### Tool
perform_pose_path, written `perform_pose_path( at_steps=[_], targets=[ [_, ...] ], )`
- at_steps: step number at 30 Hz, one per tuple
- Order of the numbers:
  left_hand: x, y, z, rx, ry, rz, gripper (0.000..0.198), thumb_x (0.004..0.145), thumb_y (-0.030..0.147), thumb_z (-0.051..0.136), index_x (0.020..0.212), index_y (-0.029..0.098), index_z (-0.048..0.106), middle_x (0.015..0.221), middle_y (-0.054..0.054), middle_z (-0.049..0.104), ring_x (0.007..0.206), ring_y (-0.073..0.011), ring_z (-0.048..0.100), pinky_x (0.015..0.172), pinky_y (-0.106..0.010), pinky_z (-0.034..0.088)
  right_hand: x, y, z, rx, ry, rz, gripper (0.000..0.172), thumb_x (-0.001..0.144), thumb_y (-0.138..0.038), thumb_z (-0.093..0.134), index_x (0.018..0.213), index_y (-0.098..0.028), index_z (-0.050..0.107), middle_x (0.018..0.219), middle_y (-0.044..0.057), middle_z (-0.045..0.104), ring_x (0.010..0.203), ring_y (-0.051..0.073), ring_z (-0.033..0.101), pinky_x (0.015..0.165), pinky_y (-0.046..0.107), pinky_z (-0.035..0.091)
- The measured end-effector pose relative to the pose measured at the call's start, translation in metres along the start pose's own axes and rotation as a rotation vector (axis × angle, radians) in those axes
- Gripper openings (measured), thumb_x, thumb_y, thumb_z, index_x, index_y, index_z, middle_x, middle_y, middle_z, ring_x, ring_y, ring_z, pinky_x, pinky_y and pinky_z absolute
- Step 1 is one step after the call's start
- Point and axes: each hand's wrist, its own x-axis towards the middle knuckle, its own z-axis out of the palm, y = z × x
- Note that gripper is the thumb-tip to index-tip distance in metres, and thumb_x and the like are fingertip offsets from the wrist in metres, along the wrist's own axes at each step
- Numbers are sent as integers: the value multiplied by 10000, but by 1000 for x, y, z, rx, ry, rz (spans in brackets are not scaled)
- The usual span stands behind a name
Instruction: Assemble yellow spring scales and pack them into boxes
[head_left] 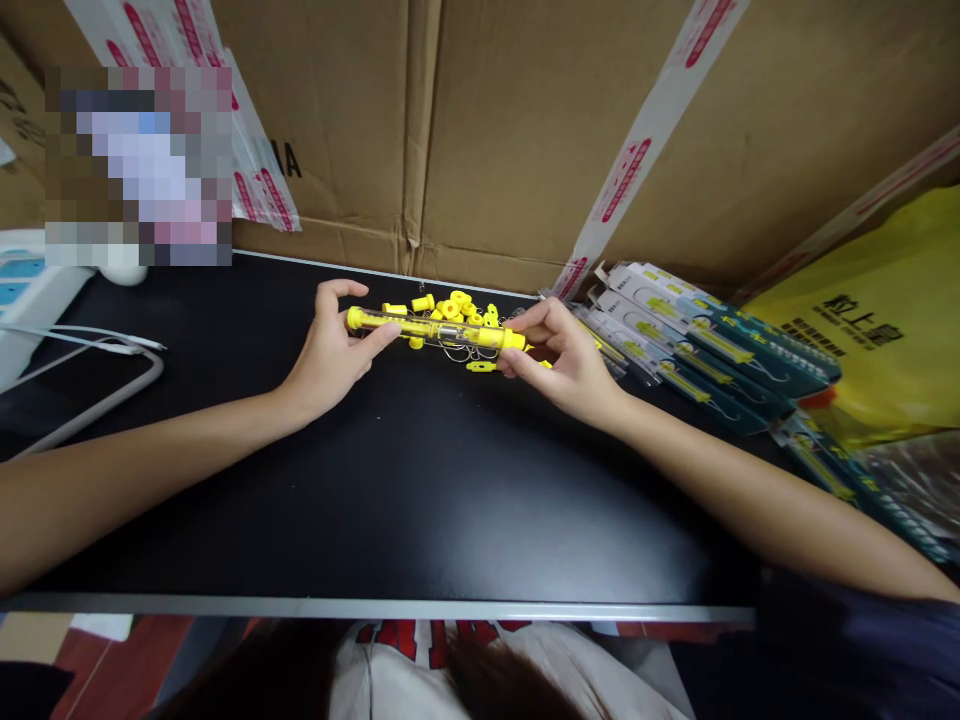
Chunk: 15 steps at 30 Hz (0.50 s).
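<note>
A slender clear tube (pixel 442 330) was held lengthwise between both hands, above the far half of a black tabletop (pixel 450 480) and in front of a loose cluster of yellow pieces (pixel 454 305). The left hand (pixel 328 355) gripped one end, its thumb laid along the near wall and its index finger arched free; the right hand (pixel 574 365) pinched the yellow end piece (pixel 513 340) between thumb and fingertips. The principal hazard, as judged from this posture, was separation: were the end piece not firmly seated, a pull or twist from the right could have drawn it off and let the inner parts slide out. Uneven pressure from the left thumb might likewise have bent the thin wall, and a slip would probably have dropped the tube among the pieces, where thin wire loops (pixel 459 355) could have snagged it. In material, the tube appeared to be smooth, glossy plastic, with yellow and metallic-looking parts visible inside. The pieces were opaque yellow, many of them short flanged cylinders, with one flat tab (pixel 481 367) nearer the person. The tabletop had a satin sheen, contrasting with the matt brown cardboard (pixel 495 130) behind and the crinkled yellow bag (pixel 885 320) at right.
</note>
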Motion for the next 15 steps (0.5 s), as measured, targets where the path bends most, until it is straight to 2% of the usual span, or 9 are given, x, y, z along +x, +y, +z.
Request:
perform_pose_path(
  at_steps=[5, 11, 13, 15],
  targets=[
    [1, -1, 3, -150, -14, -78, 437, 746, 260, 702, 933, 249, 307, 737, 97, 523, 331, 1, 438, 312, -138, 259, -1, 3, 3, 13, 10, 4, 290, 867, -393, 657, 968, -217, 450, 832, 18, 668, 701, 129, 657, 585, 253, 517],
    [3, 0, 4, -180, 23, -143, 431, 737, 206, 716, 897, 234, 317, 694, 87, 573, 338, -38, 512, 272, -138, 233, -4, 2, 6, 15, 8, 4, 303, 858, -408, 665, 957, -216, 451, 835, 15, 658, 689, 128, 664, 599, 260, 536],
    [3, 3, 4, -183, 39, -148, 409, 736, 182, 716, 884, 225, 337, 730, 59, 625, 347, -34, 513, 271, -138, 253, -4, 1, 7, 18, 8, 8, 298, 861, -401, 663, 952, -217, 448, 828, 13, 656, 688, 132, 664, 602, 267, 536],
    [2, 6, 4, -194, 44, -147, 375, 746, 175, 707, 873, 214, 357, 857, 4, 692, 368, -24, 521, 279, -137, 282, -4, 0, 7, 8, 22, 14, 289, 864, -400, 659, 952, -225, 446, 824, 13, 660, 690, 141, 661, 600, 279, 535]
  ],
)
